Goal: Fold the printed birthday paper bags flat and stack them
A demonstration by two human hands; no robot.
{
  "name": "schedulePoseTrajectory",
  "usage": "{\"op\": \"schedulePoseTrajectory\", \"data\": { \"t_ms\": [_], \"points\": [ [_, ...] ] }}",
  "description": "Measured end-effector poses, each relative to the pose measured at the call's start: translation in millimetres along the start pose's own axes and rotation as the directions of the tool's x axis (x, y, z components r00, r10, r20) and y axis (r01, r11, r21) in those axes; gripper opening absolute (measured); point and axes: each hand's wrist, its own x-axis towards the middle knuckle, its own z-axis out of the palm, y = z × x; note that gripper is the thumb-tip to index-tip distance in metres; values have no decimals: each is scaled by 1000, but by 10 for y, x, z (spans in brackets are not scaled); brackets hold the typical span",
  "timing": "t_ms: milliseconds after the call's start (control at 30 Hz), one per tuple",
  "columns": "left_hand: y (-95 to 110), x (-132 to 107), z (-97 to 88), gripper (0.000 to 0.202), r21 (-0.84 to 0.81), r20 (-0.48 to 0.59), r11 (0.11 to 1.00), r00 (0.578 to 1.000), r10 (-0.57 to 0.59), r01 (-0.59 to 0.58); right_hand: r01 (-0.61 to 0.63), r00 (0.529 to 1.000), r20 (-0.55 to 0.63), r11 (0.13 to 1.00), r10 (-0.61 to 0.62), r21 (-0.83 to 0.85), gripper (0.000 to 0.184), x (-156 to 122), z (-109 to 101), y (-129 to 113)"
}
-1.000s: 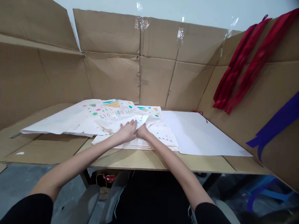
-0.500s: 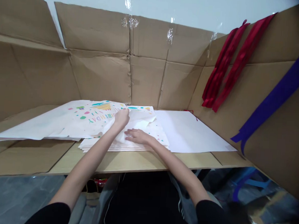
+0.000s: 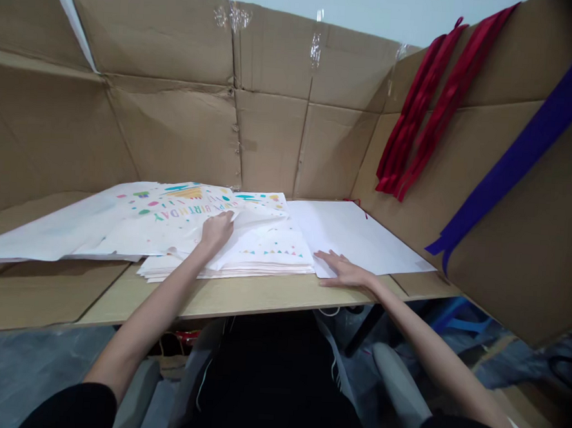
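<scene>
A stack of white sheets [image 3: 273, 262], printed with small coloured birthday shapes, lies in the middle of the table. My left hand [image 3: 216, 230] is closed on the edge of a thin white sheet [image 3: 254, 222] lying partly lifted over this stack. Left of it spreads a larger pile of white sheets [image 3: 134, 227] with "HAPPY BIRTHDAY" lettering and confetti marks. On the right, my right hand [image 3: 344, 269] rests with fingers spread on the near left corner of a plain white sheet [image 3: 362, 238], beside the stack.
Cardboard walls [image 3: 175, 123] enclose the table [image 3: 247, 295] at the back and sides. Red ribbons [image 3: 420, 119] and a blue ribbon [image 3: 506, 169] hang on the right wall. A thin red string [image 3: 361, 206] lies at the back. A chair armrest [image 3: 399, 382] is below.
My right hand has moved right, from the printed stack onto the plain white sheet. My left hand keeps its hold and has shifted slightly left and nearer. The view has tilted and shifted.
</scene>
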Motion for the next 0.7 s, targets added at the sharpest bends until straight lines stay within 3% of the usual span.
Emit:
{"op": "schedulePoseTrajectory", "data": {
  "t_ms": [133,400,700],
  "points": [
    [0,-42,-37,34,129,29,991,999,37,-41,2,1000,-17,1000,-2,-5,93,-25,11,-23],
    [-18,-42,-19,36,147,31,988,999,44,-48,47,990,-129,999,-47,-3,65,-119,-73,-26],
    [-37,-30,-18,35,130,46,991,998,34,-40,111,974,-224,936,-36,333,41,-179,-113,-6]
  ]
}}
